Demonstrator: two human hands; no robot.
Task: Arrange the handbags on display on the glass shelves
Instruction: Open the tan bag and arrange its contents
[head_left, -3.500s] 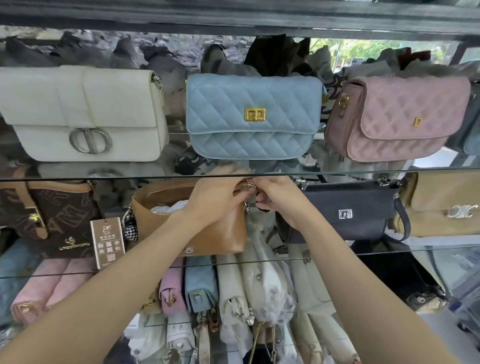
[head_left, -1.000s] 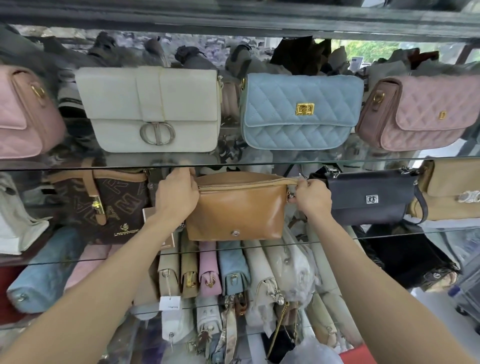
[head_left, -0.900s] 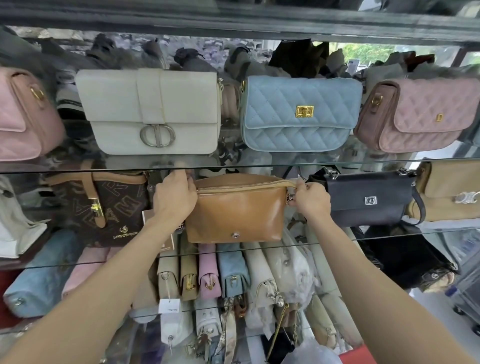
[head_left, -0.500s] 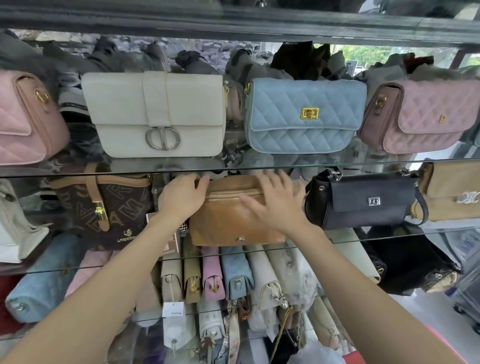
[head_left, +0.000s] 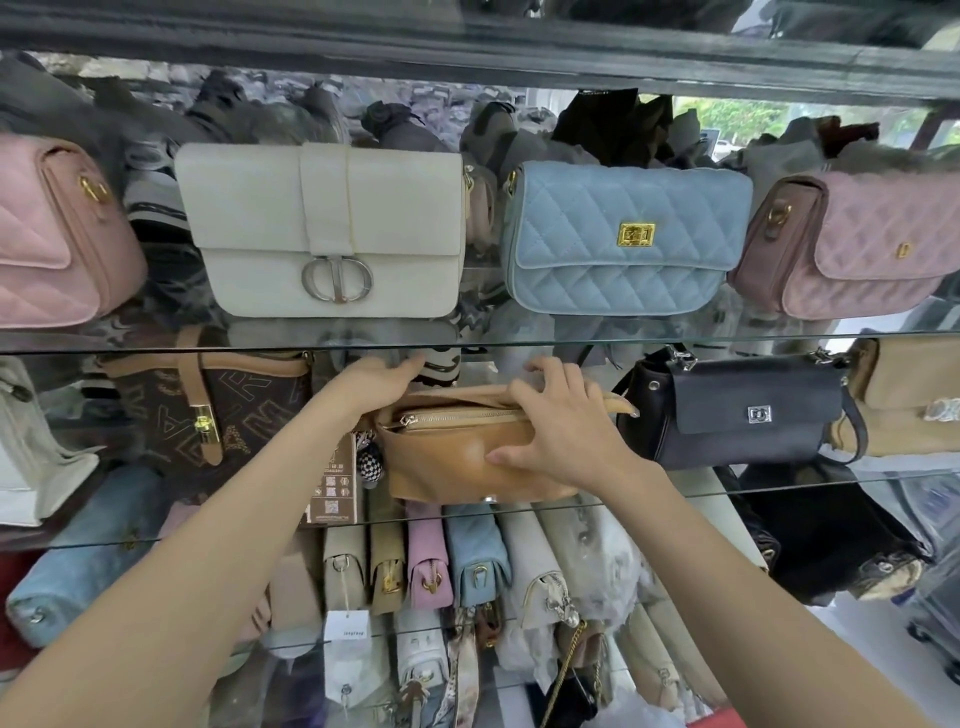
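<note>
A tan leather handbag (head_left: 447, 457) sits on the middle glass shelf (head_left: 779, 479), between a brown monogram bag (head_left: 171, 410) and a black flap bag (head_left: 743, 410). Its zipped top faces me. My left hand (head_left: 376, 382) reaches over the bag's back left corner with the fingers stretched out. My right hand (head_left: 561, 431) lies spread over the bag's top right part, with the thumb on the front face. A checkered charm and a brown tag (head_left: 335, 483) hang at the bag's left end.
On the upper glass shelf (head_left: 519, 344) stand a pink bag (head_left: 52, 239), a white bag (head_left: 327, 234), a blue quilted bag (head_left: 623, 239) and a second pink bag (head_left: 857, 244). A beige bag (head_left: 909, 395) is at the far right. Several bags (head_left: 431, 561) are packed upright below.
Both hands let go of the tan bag's ends. My right hand came to lie spread on its top and front; my left hand went to the back left corner. The zipper now faces me.
</note>
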